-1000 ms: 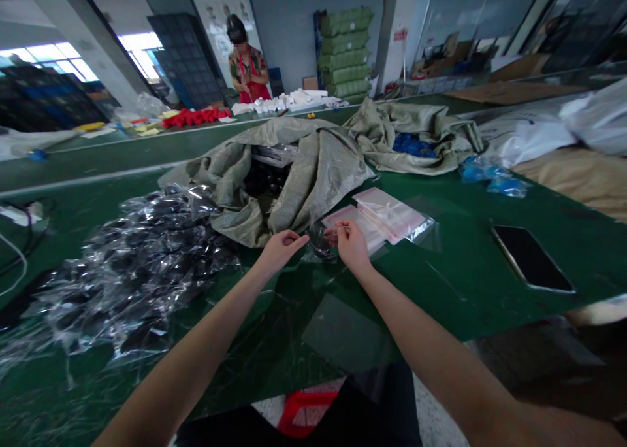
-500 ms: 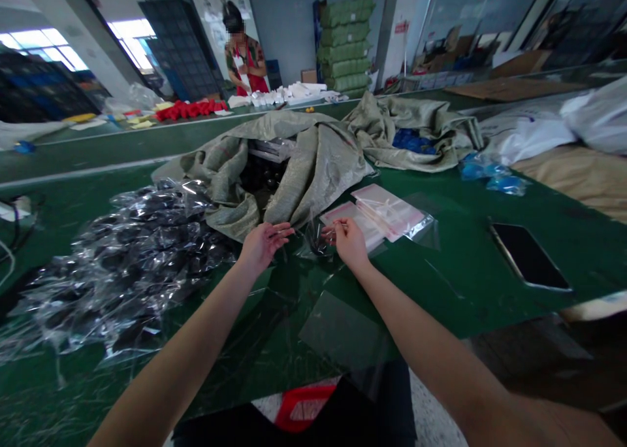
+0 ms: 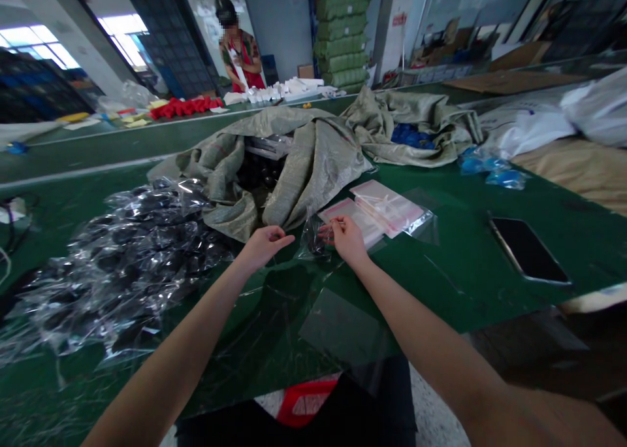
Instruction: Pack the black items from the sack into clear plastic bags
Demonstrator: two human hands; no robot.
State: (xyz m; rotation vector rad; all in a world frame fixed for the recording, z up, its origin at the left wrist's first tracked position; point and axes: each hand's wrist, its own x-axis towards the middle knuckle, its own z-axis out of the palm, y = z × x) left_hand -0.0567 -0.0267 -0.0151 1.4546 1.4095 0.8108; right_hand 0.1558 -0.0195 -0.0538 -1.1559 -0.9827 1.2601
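Note:
My right hand has its fingers curled at a clear bag with a dark item inside, pinching its film. My left hand is just left of that bag, apart from it, with fingers curled and thumb pointing right; nothing shows in it. Beyond my hands lies an open woven sack with black items in its mouth. Stacked clear bags with pink edges lie behind and right of my right hand. To the left spreads a large heap of bagged black items.
A phone lies at the right. Behind it are small blue bagged items and a second sack holding blue items. A person stands across the far table, behind red and white pieces.
The fingers of my left hand, spread before, have curled in. My right hand stays at the bag, which stands out more clearly now. The view has shifted slightly.

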